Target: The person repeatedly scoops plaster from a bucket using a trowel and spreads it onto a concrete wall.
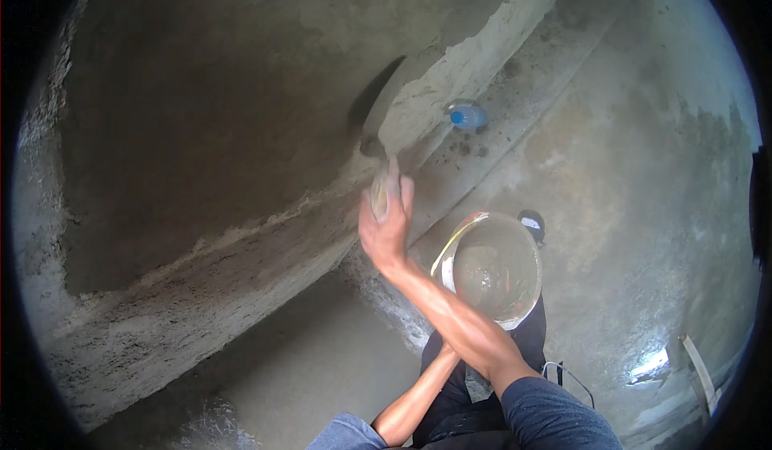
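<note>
Largest first: a broad, dark concrete surface (201,128) occupied the upper left, edged by a pale, ragged band (281,265); whether it was upright or flat could not be judged. The grey floor (619,233) was visible on the right. A pale bucket (448,274), with wet grey mix (492,267) inside, was held or set close to the body, presumably so that its contents were within easy reach. Its support was not shown.

A trowel (379,198) was held out over the ragged band, its blade directed away from the body, apparently so that the edge could be reached at a low angle. Firm contact could not be confirmed. Its handle was wrapped by the right hand (386,229), fingers closed, one finger extended forward, probably for steadiness. The left hand was hidden beneath the crossed right forearm (450,313); its grip could not be told. A blue-capped bottle (469,117) was noted just beyond the band, apart from the trowel.
</note>
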`<action>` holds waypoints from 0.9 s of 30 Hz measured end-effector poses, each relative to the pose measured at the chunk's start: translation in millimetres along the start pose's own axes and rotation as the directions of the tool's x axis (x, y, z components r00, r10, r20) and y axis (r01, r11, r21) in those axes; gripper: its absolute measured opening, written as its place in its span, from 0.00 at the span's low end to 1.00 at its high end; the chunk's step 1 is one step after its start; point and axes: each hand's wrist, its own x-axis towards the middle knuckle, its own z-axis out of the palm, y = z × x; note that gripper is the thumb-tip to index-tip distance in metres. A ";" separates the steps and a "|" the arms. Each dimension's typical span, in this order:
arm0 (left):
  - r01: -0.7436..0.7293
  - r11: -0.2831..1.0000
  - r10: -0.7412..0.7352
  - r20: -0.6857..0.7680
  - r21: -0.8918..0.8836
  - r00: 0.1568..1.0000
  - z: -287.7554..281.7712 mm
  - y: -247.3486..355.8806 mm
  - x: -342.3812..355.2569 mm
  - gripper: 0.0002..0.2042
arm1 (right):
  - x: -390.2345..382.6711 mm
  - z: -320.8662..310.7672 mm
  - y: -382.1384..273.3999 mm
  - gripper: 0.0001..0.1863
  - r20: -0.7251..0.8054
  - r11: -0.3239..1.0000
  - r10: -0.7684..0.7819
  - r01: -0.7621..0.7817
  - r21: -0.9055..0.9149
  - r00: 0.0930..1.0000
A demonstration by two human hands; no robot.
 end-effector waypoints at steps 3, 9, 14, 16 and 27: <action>0.055 0.996 -0.052 -0.044 0.074 0.998 0.3 31.4 1.3 0.10 | -10.9 -16.5 0.6 0.36 0.054 0.995 0.018 -0.023 0.094 0.998; 0.093 0.982 -0.078 -0.095 0.165 0.992 13.5 67.8 -0.7 0.09 | 54.1 -37.9 31.0 0.32 0.080 0.818 0.418 -0.413 0.400 0.905; 0.064 0.975 -0.046 -0.090 0.213 0.995 19.4 64.5 -3.2 0.11 | 68.3 -31.6 50.9 0.31 -0.103 0.998 -0.059 0.058 -0.016 0.993; 0.068 0.974 -0.045 -0.111 0.215 0.993 19.3 74.8 -6.4 0.10 | 43.0 -29.1 35.3 0.31 -0.073 0.993 -0.003 0.012 0.116 0.997; 0.205 0.910 -0.184 -0.093 0.361 0.979 18.6 77.1 -6.7 0.11 | 69.2 -71.1 63.3 0.31 0.082 0.855 0.370 -0.374 0.360 0.925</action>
